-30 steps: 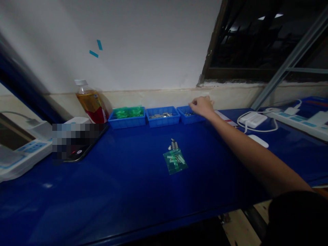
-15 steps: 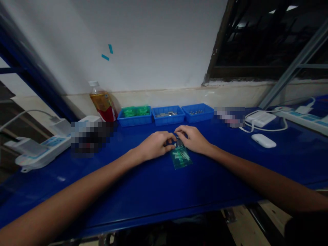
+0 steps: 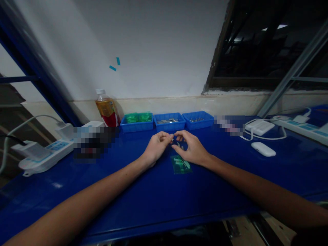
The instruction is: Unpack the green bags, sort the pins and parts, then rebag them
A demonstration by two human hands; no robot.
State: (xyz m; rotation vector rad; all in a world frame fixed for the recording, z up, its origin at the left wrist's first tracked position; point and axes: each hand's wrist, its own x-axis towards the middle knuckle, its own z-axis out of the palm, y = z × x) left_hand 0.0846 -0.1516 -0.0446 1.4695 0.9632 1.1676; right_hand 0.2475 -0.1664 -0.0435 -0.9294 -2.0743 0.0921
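My left hand (image 3: 157,147) is closed in a pinch, thumb against fingers, on a small shiny metal part (image 3: 172,139) whose exact kind is too small to make out. Facing it, my right hand (image 3: 191,147) has its thumb and fingers curved and apart, close to that part. A few small metal pieces (image 3: 181,146) show beneath the right fingers, partly hidden. A green see-through plastic bag (image 3: 176,168) with several slim metal pieces lies flat on the blue table (image 3: 143,201), just below my right hand.
Along the wall stand three blue trays: one with green bags (image 3: 137,128), one with slim metal pieces (image 3: 169,126), one with small metal parts (image 3: 201,124). A drink bottle (image 3: 109,111) and power strip (image 3: 48,155) are left; a white case (image 3: 263,149) and cables are right.
Both hands have lifted off the green bag, uncovering its upper part. My left hand now pinches the small metal part, and my right thumb has spread from its fingers. The view has tilted up slightly.
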